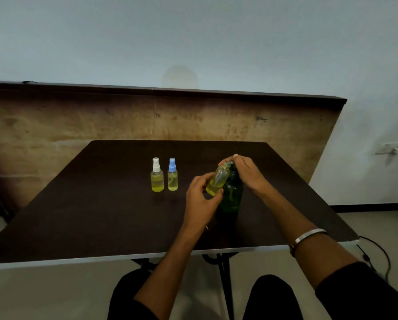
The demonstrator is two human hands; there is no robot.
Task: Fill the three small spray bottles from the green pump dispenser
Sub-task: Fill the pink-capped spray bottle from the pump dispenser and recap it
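Note:
The dark green pump dispenser [232, 195] stands upright on the dark table [101, 215]. My right hand [244, 170] rests on its pump head, fingers curled over the top. My left hand [199, 197] holds a small uncapped clear bottle [217, 180], tilted, with its mouth up against the pump nozzle and yellow liquid in its lower part. To the left stand two capped spray bottles holding yellow liquid: one with a white cap [157, 175] and one with a blue cap [172, 174].
A wooden board [78, 121] leans behind the table against a pale wall. A wall socket with a plug [395, 150] is at the right, and a black cable [378, 252] runs on the floor. My knees are below the table's near edge.

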